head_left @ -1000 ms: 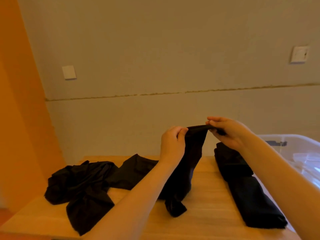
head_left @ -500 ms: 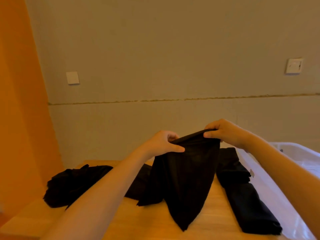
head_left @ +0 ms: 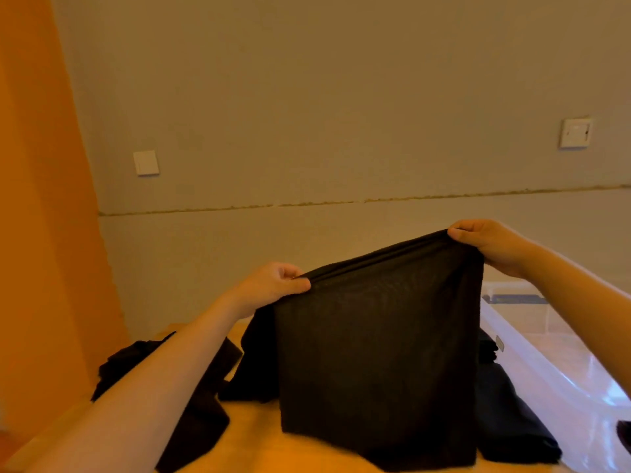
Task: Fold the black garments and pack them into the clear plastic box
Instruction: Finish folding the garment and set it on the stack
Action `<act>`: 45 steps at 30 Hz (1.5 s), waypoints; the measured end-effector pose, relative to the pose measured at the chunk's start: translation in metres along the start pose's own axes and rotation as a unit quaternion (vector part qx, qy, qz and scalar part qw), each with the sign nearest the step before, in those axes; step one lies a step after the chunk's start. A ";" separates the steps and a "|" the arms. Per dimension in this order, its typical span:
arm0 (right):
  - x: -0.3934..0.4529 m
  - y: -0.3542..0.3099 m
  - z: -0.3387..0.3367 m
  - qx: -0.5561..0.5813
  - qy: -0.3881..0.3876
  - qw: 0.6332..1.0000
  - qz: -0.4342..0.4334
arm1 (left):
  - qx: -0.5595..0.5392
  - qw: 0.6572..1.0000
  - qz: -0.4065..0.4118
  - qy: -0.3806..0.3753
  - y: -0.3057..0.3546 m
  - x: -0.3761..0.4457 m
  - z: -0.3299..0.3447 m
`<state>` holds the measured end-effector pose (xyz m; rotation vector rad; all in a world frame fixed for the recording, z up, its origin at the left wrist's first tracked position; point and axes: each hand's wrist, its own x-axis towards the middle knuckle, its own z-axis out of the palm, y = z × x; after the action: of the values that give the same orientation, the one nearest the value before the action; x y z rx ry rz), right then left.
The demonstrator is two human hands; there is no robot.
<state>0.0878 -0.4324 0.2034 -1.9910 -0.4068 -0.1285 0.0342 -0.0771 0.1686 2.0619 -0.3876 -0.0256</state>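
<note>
A raised black garment screens the middle of the table and most of a folded dark piece behind it. The left forearm covers part of a crumpled heap. The clear box runs off the right edge, its contents unreadable. Both arms leave the bottom edge.

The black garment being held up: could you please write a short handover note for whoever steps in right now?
Left hand and right hand each pinch a top corner of the black garment, spread over the table.
Unfolded pile lies on the left; a folded garment lies beside the clear box.
Done: one piece folded.
Left: fold this one and the pile, pack all.
</note>
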 end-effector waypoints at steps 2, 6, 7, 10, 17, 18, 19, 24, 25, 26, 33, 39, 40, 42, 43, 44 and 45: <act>0.003 0.002 -0.005 -0.007 0.039 0.999 0.002 | 0.047 0.999 -0.012 -0.012 0.002 -0.001 -0.009; 0.006 0.005 -0.018 0.000 0.120 0.993 0.009 | 0.041 0.997 -0.029 0.053 0.002 -0.007 -0.031; 0.006 0.006 -0.020 0.002 0.132 0.991 0.013 | 0.038 0.996 -0.033 0.075 0.001 -0.009 -0.036; 0.008 0.004 -0.020 0.006 0.152 0.988 0.021 | -0.007 0.992 -0.027 0.127 0.000 -0.013 -0.042; 0.008 -0.008 -0.003 0.044 0.185 0.981 0.019 | -0.005 0.961 0.014 0.277 0.007 -0.005 -0.046; 0.006 -0.009 -0.001 0.045 0.183 0.982 0.016 | 0.009 0.956 0.017 0.293 0.005 -0.005 -0.047; 0.004 -0.011 0.001 0.045 0.176 0.983 0.015 | 0.016 0.952 0.016 0.306 0.002 -0.004 -0.049; 0.002 -0.010 0.011 0.038 0.117 0.992 0.014 | 0.092 0.938 -0.076 0.326 -0.024 0.000 -0.058; 0.003 -0.011 0.014 0.035 0.101 0.994 0.011 | 0.125 0.932 -0.097 0.327 -0.028 0.002 -0.057; 0.005 -0.012 0.017 0.031 0.087 0.996 0.007 | 0.142 0.926 -0.111 0.331 -0.029 0.004 -0.055; 0.008 -0.016 0.017 -0.005 0.079 0.997 0.000 | 0.037 0.928 -0.082 0.362 -0.028 0.002 -0.062; 0.010 -0.004 0.010 0.021 0.066 0.997 0.019 | -0.087 0.922 -0.044 0.375 -0.034 -0.008 -0.071; 0.010 -0.003 0.010 0.049 0.051 0.997 0.025 | -0.098 0.920 -0.046 0.377 -0.034 -0.008 -0.072; 0.009 -0.004 0.012 0.087 0.011 0.996 0.032 | -0.012 0.921 -0.073 0.382 -0.036 -0.007 -0.076; 0.009 -0.006 0.013 0.091 -0.003 0.995 0.030 | 0.081 0.919 -0.098 0.374 -0.036 -0.006 -0.077; 0.010 -0.009 0.015 0.087 -0.010 0.996 0.027 | 0.164 0.911 -0.120 0.360 -0.033 -0.004 -0.076; 0.011 -0.013 0.019 0.077 -0.012 0.997 0.022 | 0.219 0.904 -0.125 0.345 -0.027 -0.001 -0.070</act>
<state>0.0918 -0.4075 0.2092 -1.8490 -0.3764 -0.0436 0.0526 -0.0055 0.1811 2.3762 0.3469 0.6771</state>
